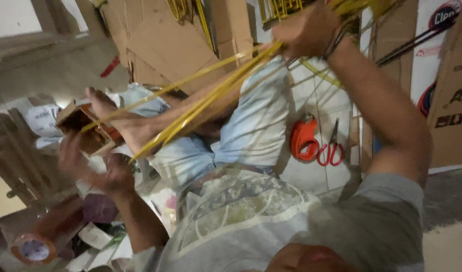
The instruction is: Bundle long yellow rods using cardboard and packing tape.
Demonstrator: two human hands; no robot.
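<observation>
My right hand is raised at the top of the view, shut on a bundle of long thin yellow strips. The strips slant down to the left across my bent legs in light jeans and my bare foot. Their lower ends stop near my left hand. That hand is blurred, and I cannot tell whether it grips the strip ends. More yellow strips hang behind my right hand.
An orange tape dispenser and red-handled scissors lie on the white floor tiles to the right of my legs. Cardboard sheets lean at the back. A small open box and a brown tape roll sit at the left.
</observation>
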